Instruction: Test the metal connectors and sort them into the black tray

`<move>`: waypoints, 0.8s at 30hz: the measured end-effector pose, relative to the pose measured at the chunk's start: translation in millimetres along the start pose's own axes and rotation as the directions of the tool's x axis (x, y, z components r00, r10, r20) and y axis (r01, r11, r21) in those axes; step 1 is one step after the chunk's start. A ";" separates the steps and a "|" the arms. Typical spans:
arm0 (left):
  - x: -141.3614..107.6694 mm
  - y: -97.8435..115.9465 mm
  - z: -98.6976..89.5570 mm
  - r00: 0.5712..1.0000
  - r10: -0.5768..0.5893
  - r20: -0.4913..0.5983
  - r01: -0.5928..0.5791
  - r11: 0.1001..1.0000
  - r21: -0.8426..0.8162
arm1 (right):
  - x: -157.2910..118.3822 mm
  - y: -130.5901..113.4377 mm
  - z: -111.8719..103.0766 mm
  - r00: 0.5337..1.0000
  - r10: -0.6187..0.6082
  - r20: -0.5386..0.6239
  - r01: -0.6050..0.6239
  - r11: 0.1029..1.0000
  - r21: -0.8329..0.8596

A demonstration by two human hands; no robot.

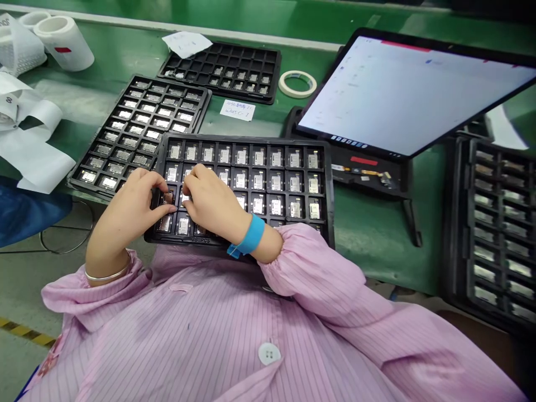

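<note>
A black compartment tray (259, 138) lies in front of me, with small silver metal components (258, 180) in its pockets. My left hand (136, 204) is at the tray's left edge. Its thumb and forefinger close around a small copper-tinted component (168, 199) in the leftmost column. Just to the right, my right hand (215, 198) is over the second column, fingers curled and thumb pinched in. A silver piece shows at its fingertips, partly covered, and I cannot make out whether it is lifted. A blue strap (250, 237) circles my right wrist.
Filled trays stand at the left (144, 125) and far right (502, 223); a partly filled tray (234, 67) is behind. A tilted screen (410, 89) overhangs the right side. Nearby are a tape roll (297, 73), a handwritten label (237, 110) and white rolls (67, 47).
</note>
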State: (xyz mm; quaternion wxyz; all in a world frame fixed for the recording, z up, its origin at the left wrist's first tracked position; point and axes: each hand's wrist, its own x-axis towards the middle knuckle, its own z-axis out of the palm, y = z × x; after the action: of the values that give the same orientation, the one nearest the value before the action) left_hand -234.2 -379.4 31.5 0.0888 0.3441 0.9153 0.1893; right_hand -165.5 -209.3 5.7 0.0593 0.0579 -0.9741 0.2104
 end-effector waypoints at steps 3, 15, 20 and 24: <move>-4.4 0.2 2.6 1.000 -0.002 -0.029 0.002 1.000 0.006 | -0.2 -0.5 -0.1 1.000 -0.010 0.005 0.010 1.000 -0.009; -16.8 12.0 7.8 0.995 -0.057 -0.076 0.053 0.997 -0.054 | -4.5 -1.8 -7.5 0.995 -0.099 0.010 0.098 0.993 0.067; -19.6 9.7 11.7 0.987 -0.095 -0.130 0.078 0.988 -0.130 | -26.7 6.3 -21.0 0.987 -0.009 -0.158 0.042 0.977 0.209; -25.1 17.4 15.2 0.966 -0.050 -0.253 0.011 0.988 -0.153 | -53.6 11.4 -40.4 0.947 0.186 -0.261 -0.042 0.879 0.475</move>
State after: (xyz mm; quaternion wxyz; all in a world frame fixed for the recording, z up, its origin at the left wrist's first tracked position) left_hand -200.6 -379.7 25.6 -0.0017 0.2949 0.9075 0.2993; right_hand -110.5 -177.4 30.2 0.1775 -0.0202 -0.8769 0.4462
